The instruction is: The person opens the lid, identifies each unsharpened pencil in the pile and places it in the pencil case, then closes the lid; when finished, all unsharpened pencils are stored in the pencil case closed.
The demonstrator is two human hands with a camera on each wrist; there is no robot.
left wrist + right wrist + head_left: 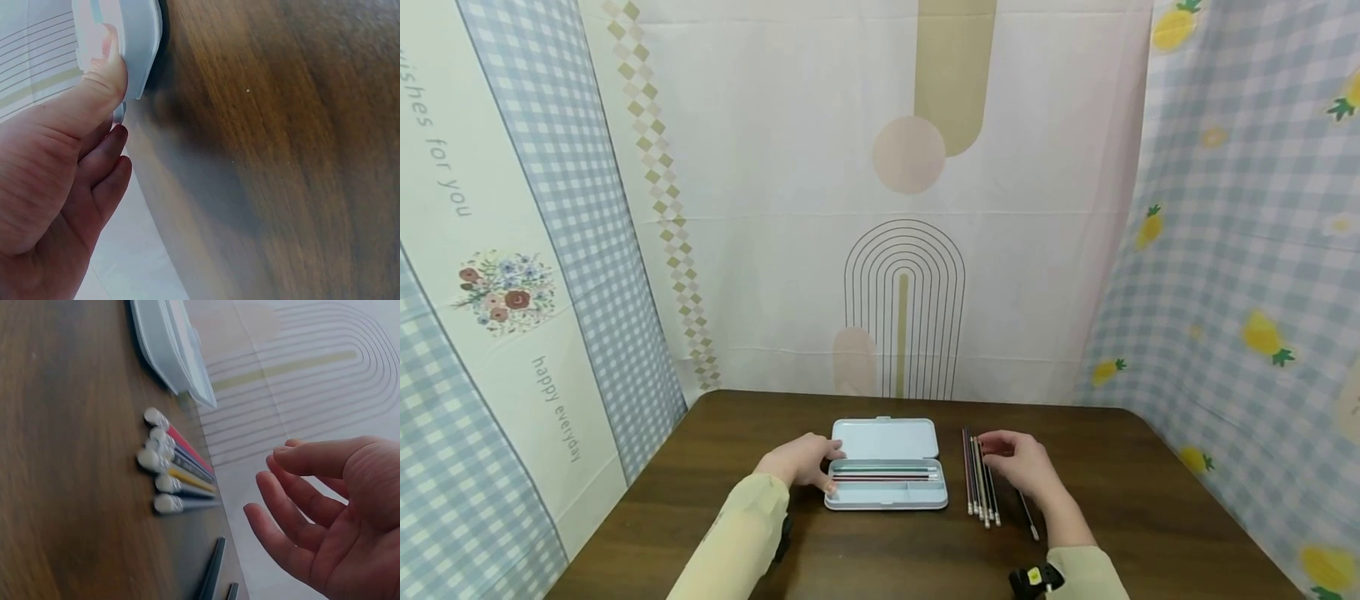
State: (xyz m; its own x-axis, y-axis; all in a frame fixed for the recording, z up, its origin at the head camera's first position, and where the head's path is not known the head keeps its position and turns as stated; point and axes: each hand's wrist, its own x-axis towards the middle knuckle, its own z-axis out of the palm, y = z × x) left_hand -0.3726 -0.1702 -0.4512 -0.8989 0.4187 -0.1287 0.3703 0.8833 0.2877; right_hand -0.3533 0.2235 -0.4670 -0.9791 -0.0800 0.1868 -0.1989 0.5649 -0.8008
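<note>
A pale pencil case (886,505) lies with its lid (885,438) folded back. Inside it, several pencils (887,478) run lengthwise in the upper part. My left hand (805,461) grips the case's left end, and the left wrist view shows the thumb (107,65) over its rim. To the right of the case lies a bunch of loose pencils (979,492), white eraser ends toward me. My right hand (1018,461) hovers at the far part of this bunch with loosely bent fingers; in the right wrist view nothing shows between them.
One dark pencil (1028,517) lies apart from the bunch, under the right wrist. The brown wooden table (850,558) ends at a patterned cloth backdrop (775,250), with checked cloths hanging on both sides.
</note>
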